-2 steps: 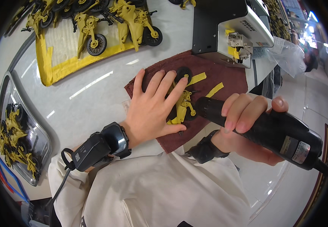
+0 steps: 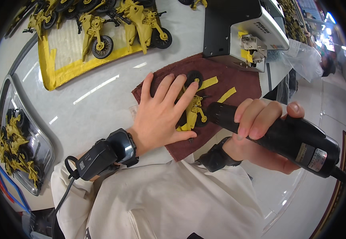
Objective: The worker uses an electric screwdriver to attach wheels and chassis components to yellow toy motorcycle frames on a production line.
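Observation:
A yellow and black toy motorcycle (image 2: 194,108) lies on its side on a dark red cloth (image 2: 177,149). My left hand (image 2: 161,107) rests over it, fingers spread and stretched out, with the thumb and index finger against the toy. The palm and fingers hide part of it. My right hand (image 2: 260,127) is closed around a black corded electric screwdriver (image 2: 292,137), which is tilted so that its nose points left at the toy. Its nose is close beside the toy's right side; I cannot make out the bit or whether it touches.
Two yellow tape strips (image 2: 226,95) are on the cloth. A black and white machine (image 2: 236,44) with a metal fitting stands behind it. A yellow-edged tray (image 2: 73,75) of toy motorcycles is at the far left, and a clear tray (image 2: 47,151) with more is at the near left.

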Demonstrator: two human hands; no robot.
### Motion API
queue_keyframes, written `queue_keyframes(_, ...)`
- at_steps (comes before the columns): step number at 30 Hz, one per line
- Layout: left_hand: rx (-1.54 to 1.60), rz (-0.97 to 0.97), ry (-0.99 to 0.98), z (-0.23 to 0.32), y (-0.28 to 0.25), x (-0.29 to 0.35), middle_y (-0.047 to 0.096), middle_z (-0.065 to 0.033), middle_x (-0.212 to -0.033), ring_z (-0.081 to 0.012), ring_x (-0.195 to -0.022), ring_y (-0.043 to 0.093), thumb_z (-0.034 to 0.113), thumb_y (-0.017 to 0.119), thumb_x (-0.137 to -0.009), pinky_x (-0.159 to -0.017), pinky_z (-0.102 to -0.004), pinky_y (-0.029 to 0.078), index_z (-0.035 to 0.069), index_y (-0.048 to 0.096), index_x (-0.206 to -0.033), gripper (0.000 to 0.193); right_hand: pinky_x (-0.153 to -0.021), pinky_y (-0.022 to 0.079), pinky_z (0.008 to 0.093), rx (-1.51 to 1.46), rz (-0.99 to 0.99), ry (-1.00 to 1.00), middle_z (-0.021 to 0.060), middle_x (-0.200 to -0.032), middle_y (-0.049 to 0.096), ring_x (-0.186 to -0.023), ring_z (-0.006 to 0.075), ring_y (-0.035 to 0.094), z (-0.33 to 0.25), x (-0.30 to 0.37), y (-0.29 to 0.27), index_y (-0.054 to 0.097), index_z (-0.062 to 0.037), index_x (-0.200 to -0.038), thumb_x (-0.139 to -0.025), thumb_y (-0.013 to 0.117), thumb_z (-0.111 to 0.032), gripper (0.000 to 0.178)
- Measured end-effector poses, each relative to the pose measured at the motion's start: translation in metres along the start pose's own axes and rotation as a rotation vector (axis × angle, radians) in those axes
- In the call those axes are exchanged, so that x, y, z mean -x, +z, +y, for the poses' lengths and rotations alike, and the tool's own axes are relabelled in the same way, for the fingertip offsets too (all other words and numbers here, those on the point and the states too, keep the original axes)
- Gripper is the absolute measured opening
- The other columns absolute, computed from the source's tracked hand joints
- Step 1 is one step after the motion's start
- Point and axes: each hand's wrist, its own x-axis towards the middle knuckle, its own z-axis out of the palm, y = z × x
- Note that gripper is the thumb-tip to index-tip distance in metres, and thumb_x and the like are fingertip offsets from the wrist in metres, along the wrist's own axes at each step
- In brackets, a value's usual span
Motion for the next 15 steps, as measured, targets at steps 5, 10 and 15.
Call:
queue_keyframes(5,-0.005,0.002,-0.001,0.000,0.000,-0.002,0.041,-0.0132,-0.133,-0.0327,-0.123,0.037,0.060,0.075,-0.055,-0.104,-0.0591,0.019,0.013,0.039,-0.138,0.102,-0.055,0.040,0.0373,0.004,0.158,-0.061,0.0142,-0.073,0.056,-0.054,0.0243,0.053,0.005,0.001,0.011,0.044,0.0027,-0.124,-0.078,0.050,-0.066,0.083)
queue_keyframes(10,-0.011,0.008,-0.001,-0.003,0.001,-0.003,0.040,-0.0132,-0.133,-0.0326,-0.124,0.037,0.059,0.075,-0.055,-0.104,-0.0588,0.019,0.013,0.039,-0.138,0.102,-0.059,0.042,0.0420,0.008,0.192,-0.092,0.0153,-0.076,0.058,-0.057,0.0259,0.055,0.008,0.003,0.013,0.043,0.0013,-0.118,-0.077,0.054,-0.067,0.080)
queue_keyframes(15,-0.009,0.008,0.001,-0.003,0.000,-0.003,0.040,-0.0133,-0.133,-0.0328,-0.124,0.036,0.059,0.075,-0.056,-0.104,-0.0587,0.019,0.013,0.038,-0.139,0.102,-0.063,0.044,0.0465,0.086,0.162,-0.055,0.0157,-0.078,0.059,-0.061,0.0279,0.057,-0.009,0.005,0.013,0.039,-0.0005,-0.118,-0.078,0.056,-0.066,0.079)
